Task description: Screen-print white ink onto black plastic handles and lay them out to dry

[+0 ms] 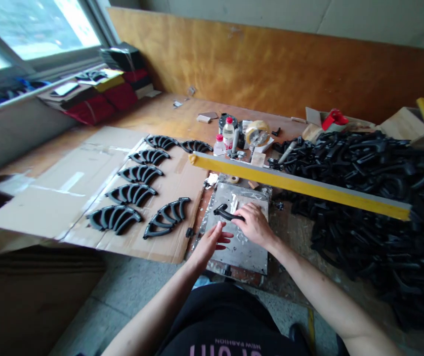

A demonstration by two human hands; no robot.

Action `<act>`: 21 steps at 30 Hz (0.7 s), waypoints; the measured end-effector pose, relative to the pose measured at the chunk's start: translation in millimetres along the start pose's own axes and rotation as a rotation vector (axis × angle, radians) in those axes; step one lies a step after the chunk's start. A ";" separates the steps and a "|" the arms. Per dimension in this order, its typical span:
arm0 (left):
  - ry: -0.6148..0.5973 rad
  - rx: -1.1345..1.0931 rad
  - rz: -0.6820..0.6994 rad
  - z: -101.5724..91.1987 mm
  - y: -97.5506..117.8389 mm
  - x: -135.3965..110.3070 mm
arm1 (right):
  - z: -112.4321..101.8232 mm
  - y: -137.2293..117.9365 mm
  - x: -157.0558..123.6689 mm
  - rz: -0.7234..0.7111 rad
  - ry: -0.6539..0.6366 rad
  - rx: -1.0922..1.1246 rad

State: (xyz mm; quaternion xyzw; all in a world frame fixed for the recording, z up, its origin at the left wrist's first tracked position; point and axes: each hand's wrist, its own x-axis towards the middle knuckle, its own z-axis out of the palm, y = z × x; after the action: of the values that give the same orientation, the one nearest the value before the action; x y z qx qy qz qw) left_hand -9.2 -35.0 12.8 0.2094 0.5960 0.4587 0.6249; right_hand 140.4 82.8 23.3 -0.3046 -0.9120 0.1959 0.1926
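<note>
Cardboard sheet [86,188] at the left carries rows of black curved parts [130,194]. Toward the middle, the left hand [212,242] rests open-fingered on the metal plate [241,247]; the right hand [252,225] pins a black handle [227,212] there (grip closed over it). Rightward, a black parts heap [375,198] covers the desk [167,113].

Left of the grip, rows of black curved plastic handles [138,194] are lying on a flattened brown cardboard sheet [67,188]. Just beyond the grip, a long yellow-edged bar [301,185] is stretching rightward. Behind it, two small clear plastic bottles [224,138] and a roll of tan tape [257,132] are standing. To the right, a large heap of black plastic parts [375,198] is spreading.
</note>
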 end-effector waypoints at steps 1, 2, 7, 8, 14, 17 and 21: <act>0.084 -0.080 0.023 -0.9 -7.1 -4.0 | 6.8 -16.7 0.9 -0.073 -0.014 -0.012; 0.173 -0.151 0.053 -4.7 -13.4 -6.7 | 15.4 -31.4 2.3 -0.149 -0.036 -0.019; 0.547 -0.271 0.113 -69.6 -53.7 -12.2 | 81.2 -64.0 33.4 -0.294 -0.181 0.081; 0.620 -0.249 0.088 -87.3 -64.1 -13.1 | 97.5 -64.6 45.1 -0.267 -0.210 0.088; 0.847 -0.122 -0.061 -164.2 -109.0 -8.8 | 186.7 -64.3 119.2 0.076 -0.378 -0.019; 0.795 -0.039 -0.137 -181.2 -114.3 -3.7 | 210.9 -64.7 141.5 0.173 -0.412 -0.044; 0.687 0.098 -0.233 -195.3 -113.3 -8.7 | 220.0 -63.1 149.8 0.224 -0.395 -0.073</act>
State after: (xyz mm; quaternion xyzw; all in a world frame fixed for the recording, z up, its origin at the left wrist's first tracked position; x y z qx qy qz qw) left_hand -154.3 -153.5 -113.4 0.0034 0.8122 0.3991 0.4255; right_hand -104.4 78.0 -98.8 -0.3665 -0.8990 0.2387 -0.0236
